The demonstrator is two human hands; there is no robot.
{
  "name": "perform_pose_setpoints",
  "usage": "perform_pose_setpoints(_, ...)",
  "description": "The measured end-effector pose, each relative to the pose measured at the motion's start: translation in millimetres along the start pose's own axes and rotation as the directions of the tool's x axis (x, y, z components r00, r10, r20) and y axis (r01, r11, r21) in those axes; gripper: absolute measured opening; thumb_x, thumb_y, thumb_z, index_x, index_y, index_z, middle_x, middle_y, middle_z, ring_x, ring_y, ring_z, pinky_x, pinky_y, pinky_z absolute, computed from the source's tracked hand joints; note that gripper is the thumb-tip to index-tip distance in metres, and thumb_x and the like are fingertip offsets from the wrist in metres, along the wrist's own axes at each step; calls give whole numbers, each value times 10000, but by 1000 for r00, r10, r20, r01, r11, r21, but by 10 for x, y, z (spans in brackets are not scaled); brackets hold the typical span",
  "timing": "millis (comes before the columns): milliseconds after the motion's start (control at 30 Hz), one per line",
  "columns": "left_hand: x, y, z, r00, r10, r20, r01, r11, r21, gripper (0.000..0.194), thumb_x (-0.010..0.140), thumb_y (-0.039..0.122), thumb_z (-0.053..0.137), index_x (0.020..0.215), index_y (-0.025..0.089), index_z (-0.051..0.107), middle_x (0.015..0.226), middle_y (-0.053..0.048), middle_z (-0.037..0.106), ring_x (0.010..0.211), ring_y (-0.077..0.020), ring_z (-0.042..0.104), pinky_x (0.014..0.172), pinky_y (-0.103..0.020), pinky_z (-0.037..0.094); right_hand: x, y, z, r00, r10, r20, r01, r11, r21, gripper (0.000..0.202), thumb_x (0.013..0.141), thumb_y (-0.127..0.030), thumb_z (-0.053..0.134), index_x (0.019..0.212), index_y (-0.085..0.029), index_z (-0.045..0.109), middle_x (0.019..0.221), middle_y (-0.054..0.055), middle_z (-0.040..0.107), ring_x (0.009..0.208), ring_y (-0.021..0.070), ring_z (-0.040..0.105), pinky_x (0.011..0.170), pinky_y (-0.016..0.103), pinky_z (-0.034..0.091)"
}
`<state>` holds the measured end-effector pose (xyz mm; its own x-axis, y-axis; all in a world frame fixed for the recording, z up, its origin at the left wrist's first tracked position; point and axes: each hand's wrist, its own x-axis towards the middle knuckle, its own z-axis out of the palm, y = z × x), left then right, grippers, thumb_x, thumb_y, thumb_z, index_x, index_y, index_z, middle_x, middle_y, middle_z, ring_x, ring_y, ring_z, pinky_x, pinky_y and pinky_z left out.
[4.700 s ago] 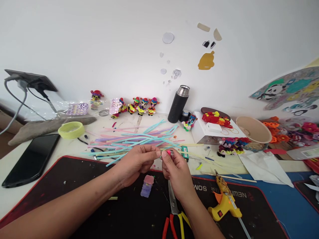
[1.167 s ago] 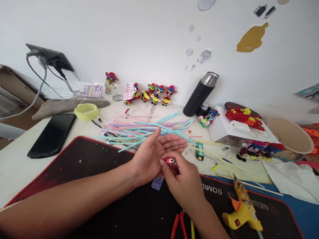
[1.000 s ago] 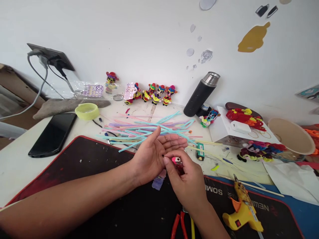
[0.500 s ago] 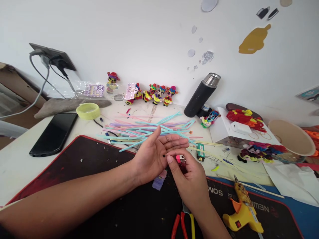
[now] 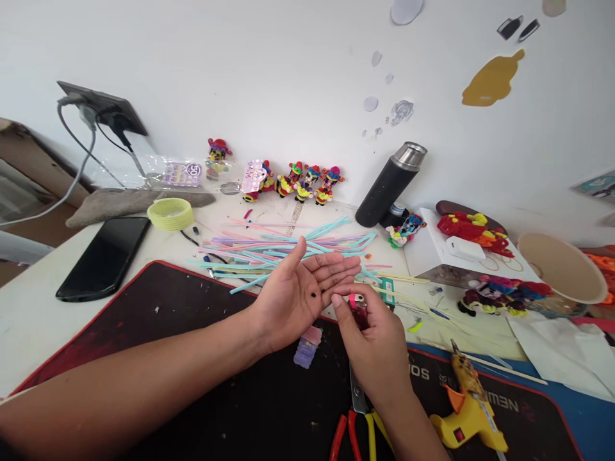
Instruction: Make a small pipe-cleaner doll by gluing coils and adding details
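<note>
Palm up over the dark mat, my left hand [image 5: 293,298] is open with its fingers stretched out. A small black dot-like piece [image 5: 314,295] lies on that palm. Just to the right, my right hand [image 5: 377,336] is closed, thumb and forefinger together near the left fingertips. Within its curled fingers sits a small pink and dark red thing [image 5: 358,305], mostly hidden, so its kind is unclear. Below my hands lies a flat pink and purple fuzzy piece [image 5: 306,351]. Pliers [image 5: 354,429] with red and yellow handles show partly behind my right wrist.
Pastel pipe cleaners [image 5: 269,250] are heaped behind my hands. At right lie a yellow glue gun [image 5: 468,410] and a beige bowl [image 5: 560,269]. A black flask [image 5: 390,186] leans at the wall, near small fuzzy dolls [image 5: 307,184]. A phone [image 5: 103,259] lies left.
My right hand has moved slightly right, away from the left palm. The black piece on the palm now shows clear of the right fingertips.
</note>
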<state>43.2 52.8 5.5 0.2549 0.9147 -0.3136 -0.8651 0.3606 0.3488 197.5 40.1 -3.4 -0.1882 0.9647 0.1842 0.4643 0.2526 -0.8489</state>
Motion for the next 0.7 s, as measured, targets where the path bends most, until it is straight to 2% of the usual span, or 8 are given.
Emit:
perform_pose_setpoints(100, 2, -17, -9, 999, 18, 30, -19, 1000, 20, 647, 1109, 574, 367, 978, 94, 780, 1374, -234, 727, 1384, -312, 627, 1218, -416, 433, -14, 27, 9, 999, 5, 36, -3, 998, -69, 145, 1005, -363, 634, 1009, -238, 707, 843, 11, 803, 606, 182, 700, 597, 270, 535)
perform_pose_setpoints(233, 1, -50, -28, 999, 15, 47, -17, 998, 58, 659, 1102, 598, 371, 1038, 90, 786, 1441, -224, 691, 1454, -319, 558, 1255, -424, 377, -25, 55, 21, 998, -18, 55, 24, 993, -112, 121, 1011, -341, 615, 1035, -255, 696, 899, 11, 822, 651, 196, 740, 622, 281, 540)
perform_pose_setpoints(333, -2, -69, -44, 998, 6, 61, -12, 996, 88, 614, 1079, 614, 443, 1045, 104, 784, 1425, -215, 703, 1476, -328, 529, 1261, -437, 355, -23, 61, 26, 996, -33, 82, 44, 988, -146, 114, 1001, -298, 594, 1053, -268, 692, 929, 11, 836, 719, 219, 781, 648, 293, 539)
perform_pose_setpoints(433, -8, -81, -48, 997, 10, 71, -19, 993, 118, 559, 1042, 621, 538, 1017, 119, 783, 1373, -204, 732, 1479, -334, 519, 1261, -428, 339, -19, 58, 24, 994, -24, 110, 46, 978, -201, 137, 987, -275, 581, 1061, -269, 697, 874, 8, 831, 728, 235, 788, 636, 299, 516)
perform_pose_setpoints(567, -22, -94, -39, 997, 15, 74, -28, 984, 176, 558, 1029, 633, 560, 1027, 124, 788, 1321, -186, 750, 1412, -329, 569, 1212, -402, 388, -17, 51, 17, 991, 0, 135, 38, 960, -276, 151, 970, -275, 567, 1048, -252, 695, 779, 3, 803, 600, 226, 727, 565, 300, 453)
perform_pose_setpoints(700, -33, -103, -39, 997, -10, 78, -8, 974, 228, 598, 1041, 641, 520, 1068, 108, 789, 1349, -194, 730, 1285, -326, 645, 1076, -387, 497, -20, 49, 18, 989, 32, 146, 10, 960, -281, 136, 950, -272, 561, 999, -248, 685, 705, -10, 759, 497, 200, 639, 512, 289, 401)
